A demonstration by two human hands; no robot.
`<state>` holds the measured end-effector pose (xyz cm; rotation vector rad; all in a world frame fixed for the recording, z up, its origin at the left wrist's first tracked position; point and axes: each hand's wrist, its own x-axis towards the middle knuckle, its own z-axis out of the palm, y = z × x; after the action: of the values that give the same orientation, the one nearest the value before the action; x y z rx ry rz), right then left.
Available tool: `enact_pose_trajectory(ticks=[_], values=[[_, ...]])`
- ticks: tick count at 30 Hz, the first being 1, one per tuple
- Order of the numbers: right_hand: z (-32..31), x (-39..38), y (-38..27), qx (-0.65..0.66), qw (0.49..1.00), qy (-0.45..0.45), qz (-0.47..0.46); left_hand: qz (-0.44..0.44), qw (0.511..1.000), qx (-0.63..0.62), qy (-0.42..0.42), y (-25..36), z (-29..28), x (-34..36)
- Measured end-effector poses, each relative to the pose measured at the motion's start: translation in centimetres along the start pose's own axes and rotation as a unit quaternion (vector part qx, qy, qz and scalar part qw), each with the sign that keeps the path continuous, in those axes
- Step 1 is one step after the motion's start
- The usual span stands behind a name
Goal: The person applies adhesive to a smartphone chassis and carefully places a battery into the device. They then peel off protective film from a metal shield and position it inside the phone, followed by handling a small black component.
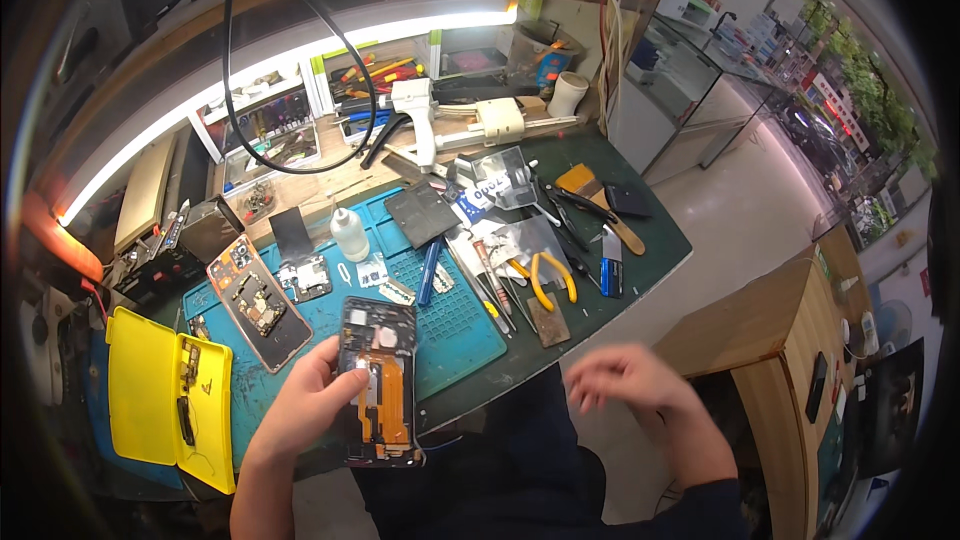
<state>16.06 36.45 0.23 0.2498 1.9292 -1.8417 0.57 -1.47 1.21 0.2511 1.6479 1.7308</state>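
My left hand (318, 392) grips an opened phone (385, 420) by its left edge, thumb across the inner face. Inside the phone's dark frame, a wide orange ribbon cable (393, 390) runs down the middle. My right hand (620, 377) hangs in the air beyond the bench's front edge, right of the phone; its fingers are loosely bent and slightly apart, with nothing visible in them. On the blue work mat (455, 325), left of the held phone, lies a phone back shell (262, 302) with a circuit board on it. A white dropper bottle (349, 234) stands behind.
An open yellow case (205, 410) with small parts sits at the left. Yellow-handled pliers (552, 278), screwdrivers, a brush (590, 190) and a blue blade tool (611, 275) crowd the right side. A black cable (232, 70) loops over the back, near a white microscope-like stand (418, 115).
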Motion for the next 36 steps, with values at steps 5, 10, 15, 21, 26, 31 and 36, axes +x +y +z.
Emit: enact_pose_trajectory(ticks=[5,10,15,21,26,31,36], values=[[-3.1,9.6,-8.2,-0.285,0.826,0.396,-0.282,0.046,0.996,0.079,0.002,-0.3,0.1,0.0],[-3.5,16.6,-11.3,-0.411,0.788,0.432,-0.154,0.077,0.957,0.272,0.06,0.7,0.0,-0.5],[-1.0,16.9,-12.5,-0.314,0.783,0.418,-0.338,0.234,0.841,0.461,0.158,0.5,0.5,-0.3],[5.8,12.9,-15.8,-0.294,0.821,0.235,-0.429,0.277,0.887,0.328,0.17,0.1,0.1,-0.1],[9.8,12.4,-14.3,-0.313,0.797,0.151,-0.494,0.216,0.958,-0.184,0.05,2.2,1.8,1.2],[11.1,13.4,-13.4,-0.297,0.826,0.174,-0.446,0.218,0.952,-0.172,0.128,2.8,1.5,2.6],[8.4,16.2,-13.0,-0.449,0.762,0.304,-0.354,0.213,0.946,-0.178,0.167,2.4,0.4,3.3]])
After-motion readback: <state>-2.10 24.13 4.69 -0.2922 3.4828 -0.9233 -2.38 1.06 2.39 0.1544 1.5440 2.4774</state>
